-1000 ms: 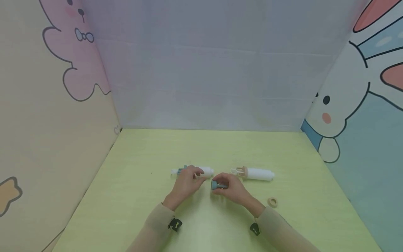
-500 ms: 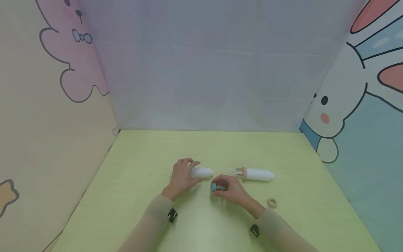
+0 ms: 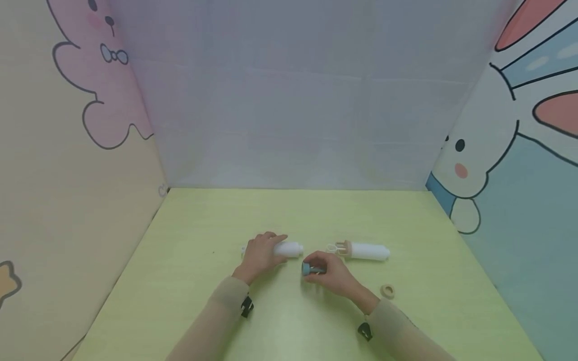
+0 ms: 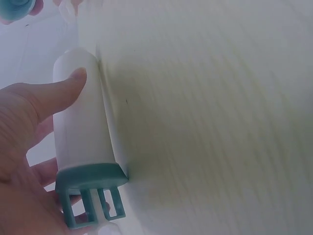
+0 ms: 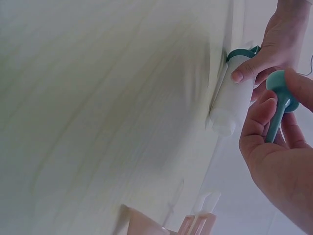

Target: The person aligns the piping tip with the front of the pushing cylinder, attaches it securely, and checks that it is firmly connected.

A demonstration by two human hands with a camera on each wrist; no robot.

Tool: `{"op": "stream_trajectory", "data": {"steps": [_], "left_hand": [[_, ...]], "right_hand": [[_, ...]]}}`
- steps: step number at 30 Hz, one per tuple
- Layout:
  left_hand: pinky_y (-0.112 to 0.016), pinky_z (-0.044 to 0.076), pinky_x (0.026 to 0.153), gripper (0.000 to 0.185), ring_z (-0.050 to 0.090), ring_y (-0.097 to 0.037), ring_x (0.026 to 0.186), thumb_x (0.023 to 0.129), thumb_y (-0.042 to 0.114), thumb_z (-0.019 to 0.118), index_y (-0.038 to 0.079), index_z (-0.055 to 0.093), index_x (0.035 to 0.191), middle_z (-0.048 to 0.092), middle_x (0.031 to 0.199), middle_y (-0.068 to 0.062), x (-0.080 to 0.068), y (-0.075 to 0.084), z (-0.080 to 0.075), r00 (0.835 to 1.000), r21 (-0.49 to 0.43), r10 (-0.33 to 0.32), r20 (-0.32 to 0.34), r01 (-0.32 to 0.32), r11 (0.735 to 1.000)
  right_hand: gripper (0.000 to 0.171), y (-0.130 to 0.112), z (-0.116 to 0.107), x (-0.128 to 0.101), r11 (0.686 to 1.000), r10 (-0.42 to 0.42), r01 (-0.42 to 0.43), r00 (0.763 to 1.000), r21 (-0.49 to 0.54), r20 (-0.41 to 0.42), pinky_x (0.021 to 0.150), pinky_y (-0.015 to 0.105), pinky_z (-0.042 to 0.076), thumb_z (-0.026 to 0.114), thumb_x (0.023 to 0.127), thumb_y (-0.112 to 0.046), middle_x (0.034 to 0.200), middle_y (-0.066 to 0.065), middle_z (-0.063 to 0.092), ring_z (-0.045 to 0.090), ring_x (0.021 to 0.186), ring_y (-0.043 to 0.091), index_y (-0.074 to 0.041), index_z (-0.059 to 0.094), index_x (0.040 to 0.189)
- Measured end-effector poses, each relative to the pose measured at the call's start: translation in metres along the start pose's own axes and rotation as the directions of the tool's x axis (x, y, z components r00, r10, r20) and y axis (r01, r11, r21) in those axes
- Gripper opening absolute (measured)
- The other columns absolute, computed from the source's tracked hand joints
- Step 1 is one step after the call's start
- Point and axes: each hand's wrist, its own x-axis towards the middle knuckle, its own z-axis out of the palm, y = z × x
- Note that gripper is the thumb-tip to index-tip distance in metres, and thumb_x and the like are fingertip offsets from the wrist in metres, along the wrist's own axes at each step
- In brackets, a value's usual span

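Observation:
My left hand (image 3: 262,253) grips a white syringe-like tube (image 4: 80,132) lying on the table, thumb along one side and fingers behind it. A teal slotted collar (image 4: 90,177) with a white rod end forms the near end in the left wrist view; from the head, the hand covers it. To the right, my right hand (image 3: 336,276) pinches a small teal piece (image 5: 276,120) with a round cup-like head and a thin stem. Its head points toward the tube's plain end, with a gap between them.
A second white tube (image 3: 369,251) with a beige slotted collar (image 3: 346,248) and a white looped handle lies behind my right hand. Nearer, by the right forearm, lies a small beige ring (image 3: 383,290). Printed walls (image 3: 293,100) border the yellow-green table (image 3: 289,321).
My left hand has shifted left and spread from curled fingers into a grip round the white tube, covering its teal collar. My right hand keeps the teal piece nearly still.

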Motion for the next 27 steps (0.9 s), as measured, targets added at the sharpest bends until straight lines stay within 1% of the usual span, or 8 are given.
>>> {"op": "stream_trajectory", "data": {"steps": [3,8,14,17,22,25,27], "left_hand": [[-0.047,0.046,0.076,0.057,0.057,-0.03,0.099,0.073,0.039,0.078,0.026,0.06,0.126,0.061,0.116,-0.005,0.0,0.001,0.001,1.0,0.012,-0.008,0.011,0.008,1.0],[-0.046,0.046,0.074,0.05,0.057,-0.03,0.095,0.074,0.034,0.077,0.026,0.063,0.122,0.065,0.11,-0.005,-0.001,0.003,0.004,1.0,0.024,-0.012,0.005,0.012,1.0],[-0.046,0.047,0.074,0.048,0.057,-0.029,0.091,0.074,0.034,0.077,0.026,0.065,0.119,0.067,0.106,-0.005,-0.001,0.005,0.005,1.0,0.038,-0.016,0.004,0.016,0.999],[-0.045,0.047,0.075,0.048,0.057,-0.029,0.091,0.074,0.033,0.078,0.025,0.065,0.119,0.067,0.105,-0.005,-0.002,0.005,0.004,1.0,0.039,-0.012,0.004,0.012,0.999],[-0.045,0.047,0.074,0.048,0.056,-0.029,0.09,0.073,0.033,0.078,0.025,0.065,0.119,0.067,0.103,-0.005,-0.003,0.005,0.003,1.0,0.036,0.01,0.007,-0.011,0.999],[-0.045,0.047,0.074,0.049,0.056,-0.029,0.091,0.073,0.032,0.079,0.025,0.065,0.119,0.066,0.103,-0.004,-0.003,0.004,0.003,1.0,0.029,0.014,0.012,-0.015,0.999],[-0.045,0.047,0.074,0.049,0.055,-0.029,0.091,0.073,0.031,0.078,0.025,0.064,0.119,0.066,0.104,-0.004,-0.004,0.005,0.002,1.0,0.023,0.014,0.014,-0.014,1.0]], "right_hand": [[0.032,0.001,0.0,-0.001,1.0,0.006,-0.006,1.0,0.01,0.005,0.083,0.032,0.052,0.075,0.079,-0.016,0.102,0.003,0.066,0.064,0.097,0.021,-0.008,0.063,0.108],[0.033,0.002,-0.001,-0.002,0.999,0.007,-0.007,1.0,0.032,0.009,0.084,0.028,0.051,0.075,0.079,-0.016,0.103,0.003,0.066,0.064,0.098,0.02,-0.009,0.063,0.108],[0.033,0.002,-0.003,-0.002,0.999,-0.002,0.002,1.0,0.038,-0.004,0.084,0.034,0.052,0.075,0.078,-0.013,0.103,0.006,0.066,0.064,0.098,0.023,-0.006,0.063,0.108],[0.033,0.0,-0.003,-0.002,0.999,-0.004,0.005,1.0,0.033,-0.017,0.085,0.04,0.051,0.075,0.078,-0.009,0.103,0.009,0.066,0.064,0.098,0.027,-0.004,0.063,0.109],[0.033,-0.019,-0.007,-0.007,0.998,-0.01,0.01,1.0,0.064,-0.012,0.086,0.051,0.048,0.072,0.078,-0.002,0.103,0.019,0.065,0.062,0.099,0.037,0.004,0.061,0.108],[0.033,-0.032,-0.01,-0.011,0.998,-0.008,0.009,1.0,0.06,-0.02,0.086,0.051,0.048,0.072,0.078,-0.002,0.102,0.02,0.064,0.062,0.098,0.037,0.006,0.06,0.107],[0.032,-0.035,-0.011,-0.012,0.999,-0.009,0.01,0.999,0.049,-0.032,0.085,0.05,0.049,0.073,0.077,-0.002,0.101,0.019,0.065,0.063,0.097,0.036,0.005,0.061,0.107]]}}
